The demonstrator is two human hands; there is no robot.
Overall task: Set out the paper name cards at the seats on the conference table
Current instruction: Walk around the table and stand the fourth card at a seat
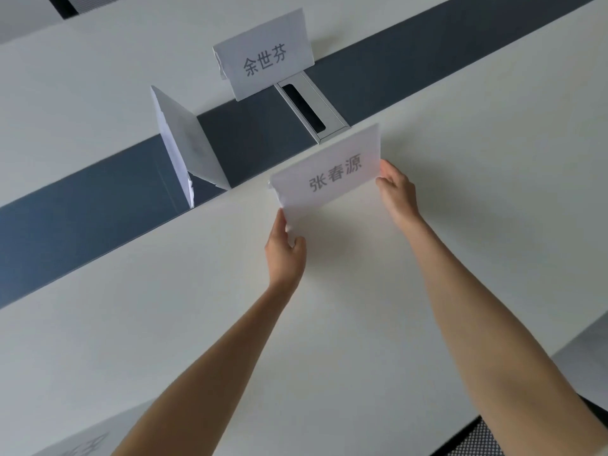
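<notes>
The long white tabletop (329,307) has a wide dark blue stripe (82,225) running down its middle, and a silver cable box with a black slot (307,108) is set into the stripe.

Both hands are out in front, holding one white folded paper name card (329,174) just on the near side of the blue stripe. The left hand (284,248) pinches the card's near left corner. The right hand (396,190) pinches its right edge. Neither hand is nearer; each has one end. The card's long side runs from left to right between them and tilts up toward the right. I cannot tell if its bottom edge touches the tabletop yet. Grey letters on it read 张春源.

A second white folded name card (263,57) stands farther off, across the stripe, and reads 余世芬. A third white folded paper card (189,143) stands on the stripe to the left, turned side-on, so its writing cannot be read.

I think the next move is to set the held card down straight, facing the seat.
</notes>
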